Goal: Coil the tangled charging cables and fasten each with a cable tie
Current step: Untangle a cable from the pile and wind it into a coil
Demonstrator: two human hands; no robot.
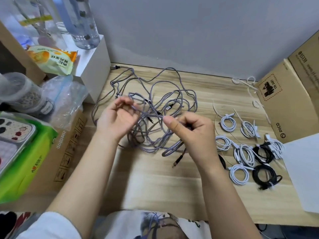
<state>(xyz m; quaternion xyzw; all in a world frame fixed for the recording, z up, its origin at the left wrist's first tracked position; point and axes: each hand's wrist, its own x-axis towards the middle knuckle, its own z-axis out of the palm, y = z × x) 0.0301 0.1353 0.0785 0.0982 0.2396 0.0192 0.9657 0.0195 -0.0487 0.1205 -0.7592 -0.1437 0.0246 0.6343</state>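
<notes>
A light wooden desk (172, 178) runs from the grey wall to the person's lap. Cardboard boxes flank it: a PICO-marked box (283, 107) stands on the right, and a flat taped box (69, 152) lies at the left, with a green plastic-wrapped pack (25, 163) leaning over its near side. Behind that, a white block (93, 66) carries a clear water bottle (81, 21) and an orange-and-white snack packet (55, 59). A white sheet (303, 171) covers the desk's near right corner.

A tangle of grey braided charging cables (160, 94) spreads across the middle of the desk in loose loops, reaching from the white block's foot toward the right, with a metal USB plug (115, 67) lying at the far left end near the wall.

The left hand (119, 116) hovers over the tangle, palm up, its curled fingers and thumb pinching a strand of braided cable. The right hand (189, 130) is raised beside it, thumb and forefinger pinching the same strand, which stretches taut between the two hands.

To the right lie finished coils, each fastened with a tie: white cable coils (227, 124) in a loose cluster and two black cable coils (264, 175) nearer the sheet. Loose white cable ties (248, 84) lie by the PICO box near the wall.
</notes>
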